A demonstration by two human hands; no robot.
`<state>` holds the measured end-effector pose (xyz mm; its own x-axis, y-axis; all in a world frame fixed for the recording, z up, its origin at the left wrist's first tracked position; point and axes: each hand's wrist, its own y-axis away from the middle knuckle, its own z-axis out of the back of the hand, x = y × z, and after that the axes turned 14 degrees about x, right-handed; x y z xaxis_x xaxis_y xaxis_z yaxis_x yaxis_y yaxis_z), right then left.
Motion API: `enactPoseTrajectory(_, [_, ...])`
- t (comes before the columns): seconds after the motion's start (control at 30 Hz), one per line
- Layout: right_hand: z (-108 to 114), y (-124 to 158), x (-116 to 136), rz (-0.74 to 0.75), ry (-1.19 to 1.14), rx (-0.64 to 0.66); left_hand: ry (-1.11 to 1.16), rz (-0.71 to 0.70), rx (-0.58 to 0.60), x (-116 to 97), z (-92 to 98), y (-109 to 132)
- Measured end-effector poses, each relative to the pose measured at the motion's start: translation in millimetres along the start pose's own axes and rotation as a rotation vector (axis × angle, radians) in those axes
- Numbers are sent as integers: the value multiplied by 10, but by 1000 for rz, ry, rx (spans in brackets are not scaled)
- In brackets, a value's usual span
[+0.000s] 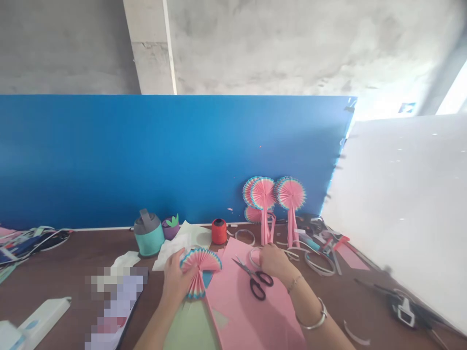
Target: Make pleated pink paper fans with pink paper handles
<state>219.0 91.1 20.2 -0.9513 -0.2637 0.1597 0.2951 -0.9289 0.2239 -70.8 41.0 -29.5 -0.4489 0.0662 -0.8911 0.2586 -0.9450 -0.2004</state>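
A pleated pink paper fan [197, 275] with a blue-and-white edge is partly spread, leaving a gap at its lower right. My left hand [177, 277] grips it from the left side. Over the upper right of the pink sheets, my right hand [274, 261] is bent down beside a white tape ring [255, 257]; its fingertips are hidden, so what it holds is unclear. Black-handled scissors [256, 279] lie on the pink paper [251, 316], just left of my right hand. Pale green paper [191, 326] lies below the fan.
Finished pink fans [292, 194] lean against the blue panel [146, 155]. Behind my hands stand a red thread spool [219, 232] and a teal cup [149, 235]. Tape loops [319, 263] and a glue gun [403, 308] are at right, a white box [45, 322] at left.
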Motion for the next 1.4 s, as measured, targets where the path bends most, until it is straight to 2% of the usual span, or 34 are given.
enactPoseTrajectory(0.07, [18, -15, 35, 10, -52, 1, -41, -77, -49, -53, -17, 36])
enactPoseTrajectory(0.13, [61, -10, 107, 58, -124, 5, 36, -165, -45, -152, -44, 102])
enactPoseTrajectory(0.23, [123, 65, 316, 205, -294, 46, 146, -307, 81, -333, -112, 240])
enactPoseTrajectory(0.27, [136, 109, 407, 286, -424, 76, 158, -331, 127, -385, -139, 287])
enactPoseTrajectory(0.33, [146, 207, 597, 410, -596, 63, 250, -341, 209, -458, -197, 370])
enactPoseTrajectory(0.4, [138, 292, 760, 462, -655, 52, 403, -319, 269, -486, -249, 427])
enactPoseTrajectory(0.53, [79, 338, 912, 502, -577, -10, 523, -271, 260, -487, -299, 464])
enactPoseTrajectory(0.77, [-7, 297, 907, 571, -348, -154, 436, -282, 172, -611, -248, 451])
enactPoseTrajectory(0.93, [-104, 273, 933, 591, -203, -160, 441, -252, 153, -608, -227, 398])
enactPoseTrajectory(1.07, [-132, 220, 919, 621, -85, -168, 361, -268, 74, -545, -219, 368])
enactPoseTrajectory(1.27, [-2, 216, 850, 608, -153, -133, 349, -192, 90, -462, -231, 383])
enactPoseTrajectory(1.4, [33, 232, 824, 589, -284, -81, 431, -110, 34, -466, -223, 372])
